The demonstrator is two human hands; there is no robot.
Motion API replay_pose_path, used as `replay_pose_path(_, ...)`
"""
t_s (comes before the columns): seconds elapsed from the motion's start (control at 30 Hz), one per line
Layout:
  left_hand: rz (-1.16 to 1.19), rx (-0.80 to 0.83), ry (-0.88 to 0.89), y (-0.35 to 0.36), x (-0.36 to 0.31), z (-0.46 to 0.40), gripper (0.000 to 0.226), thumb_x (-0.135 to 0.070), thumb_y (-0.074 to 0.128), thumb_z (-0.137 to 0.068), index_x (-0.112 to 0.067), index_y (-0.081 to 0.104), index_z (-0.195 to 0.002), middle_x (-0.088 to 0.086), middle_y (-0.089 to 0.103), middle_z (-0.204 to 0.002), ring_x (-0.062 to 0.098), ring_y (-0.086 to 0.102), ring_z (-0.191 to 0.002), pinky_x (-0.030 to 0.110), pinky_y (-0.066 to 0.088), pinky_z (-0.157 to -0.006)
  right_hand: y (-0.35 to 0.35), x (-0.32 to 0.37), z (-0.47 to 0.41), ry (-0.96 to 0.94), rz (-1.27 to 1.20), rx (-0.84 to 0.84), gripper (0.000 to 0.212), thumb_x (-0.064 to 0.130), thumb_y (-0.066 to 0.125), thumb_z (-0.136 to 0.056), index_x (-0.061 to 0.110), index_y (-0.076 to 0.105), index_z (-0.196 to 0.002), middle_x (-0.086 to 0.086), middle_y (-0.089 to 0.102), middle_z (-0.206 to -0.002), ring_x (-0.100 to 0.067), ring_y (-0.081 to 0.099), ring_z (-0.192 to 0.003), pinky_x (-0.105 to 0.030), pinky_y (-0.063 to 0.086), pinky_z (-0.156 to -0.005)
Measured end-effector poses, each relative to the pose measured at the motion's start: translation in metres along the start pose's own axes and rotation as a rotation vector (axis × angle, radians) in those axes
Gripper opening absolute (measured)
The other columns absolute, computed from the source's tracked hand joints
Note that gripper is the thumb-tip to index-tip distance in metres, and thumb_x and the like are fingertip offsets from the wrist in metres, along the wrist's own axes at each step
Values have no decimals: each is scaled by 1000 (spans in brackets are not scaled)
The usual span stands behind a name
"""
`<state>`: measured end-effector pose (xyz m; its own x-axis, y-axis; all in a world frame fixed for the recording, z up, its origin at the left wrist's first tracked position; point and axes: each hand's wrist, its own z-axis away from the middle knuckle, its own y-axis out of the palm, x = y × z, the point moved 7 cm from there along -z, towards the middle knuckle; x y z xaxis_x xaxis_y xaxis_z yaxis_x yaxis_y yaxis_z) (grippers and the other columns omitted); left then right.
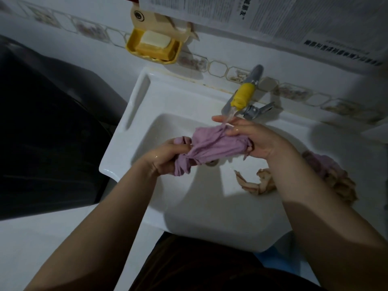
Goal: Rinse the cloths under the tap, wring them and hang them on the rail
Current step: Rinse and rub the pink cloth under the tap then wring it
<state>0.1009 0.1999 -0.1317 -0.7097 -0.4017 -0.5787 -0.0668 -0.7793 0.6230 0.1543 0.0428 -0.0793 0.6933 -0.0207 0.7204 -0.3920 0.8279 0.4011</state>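
A bunched purple cloth (214, 144) hangs between both hands over the white sink (134, 114). My left hand (165, 157) grips its lower left end. My right hand (255, 139) holds the right end, fingers curled round it. Water runs from the tap (243, 97), which has a yellow nozzle, onto the cloth's top edge near my right fingers. A beige cloth (260, 182) lies in the basin at the right, partly hidden by my right forearm. More purple and beige cloth (333, 175) is heaped on the sink's right rim. No rail is in view.
A yellow soap holder (153, 47) with a white bar hangs on the tiled wall above the sink. Printed paper sheets (273, 15) cover the wall at top right. A dark bulky object (46, 131) stands to the left of the sink.
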Motion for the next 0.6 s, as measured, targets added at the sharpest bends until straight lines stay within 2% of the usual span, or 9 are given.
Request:
replay_pose_path(0.07, 50, 1, 116, -6, -14, 1, 33, 6, 65, -69, 0, 54, -100, 15, 68, -87, 24, 68, -78, 35, 58, -77, -6, 2, 2, 26, 201, -44, 34, 2, 56, -86, 15, 62, -116, -5, 71, -102, -25, 67, -89, -33, 53, -72)
replay_pose_path(0.13, 145, -2, 213, -11, -26, 0, 41, 7, 68, -66, -6, 55, -102, 13, 67, -91, 24, 66, -81, 34, 56, -79, -14, 1, 8, 120, 656, -130, 27, 18, 67, -86, 14, 63, -112, -1, 68, -76, -22, 61, -64, -29, 42, -54)
replay_pose_path(0.23, 251, -40, 243, -9, -34, 1, 42, 8, 47, -72, -13, 60, -106, 12, 66, -93, 24, 65, -82, 33, 55, -78, -15, -16, 13, 249, 940, -118, 31, 43, 67, -83, 13, 63, -86, 2, 57, -58, -14, 48, -51, -25, 33, -46)
replay_pose_path(0.3, 294, -14, 242, 1, -35, 2, 42, 8, 41, -74, -11, 62, -105, 13, 66, -95, 26, 66, -85, 36, 57, -79, -14, -27, 10, 210, 676, -121, 38, 45, 64, -82, 9, 63, -91, -7, 64, -75, -23, 58, -65, -30, 46, -56)
replay_pose_path(0.33, 304, -17, 240, 4, -33, 2, 42, 8, 40, -74, -9, 63, -104, 13, 67, -97, 27, 67, -87, 39, 58, -79, -15, -33, 6, 159, 479, -124, 45, 47, 62, -84, 6, 64, -103, -17, 67, -96, -36, 62, -86, -44, 52, -74)
replay_pose_path(0.37, 305, -12, 235, 8, -32, 2, 42, 8, 41, -72, -7, 64, -103, 14, 67, -100, 28, 67, -90, 40, 58, -79, -19, -37, 1, 103, 282, -147, 51, 48, 58, -87, 6, 62, -116, -23, 62, -118, -46, 56, -109, -59, 43, -96)
replay_pose_path(0.4, 287, -24, 226, 9, -30, 0, 42, 8, 41, -70, -5, 66, -102, 14, 67, -103, 28, 67, -93, 40, 57, -79, -20, -39, -2, 46, 88, -204, 48, 46, 54, -91, 10, 62, -120, -20, 58, -129, -43, 51, -121, -59, 31, -107)
replay_pose_path(0.5, 177, -49, 232, 14, -27, -2, 35, 2, 47, -76, -2, 65, -105, 14, 66, -108, 28, 65, -99, 36, 56, -82, -24, -39, -3, -58, -221, -410, 27, 27, 48, -96, 19, 73, -91, 0, 71, -103, -16, 66, -99, -35, 50, -86)
replay_pose_path(0.6, 101, -167, 259, 10, -19, -7, 31, -16, 43, -99, -3, 70, -92, 13, 72, -94, 23, 69, -86, 32, 58, -72, -23, -23, -5, -217, -202, -518, 29, 32, 52, -92, 11, 69, -103, -9, 71, -104, -20, 67, -94, -32, 51, -77)
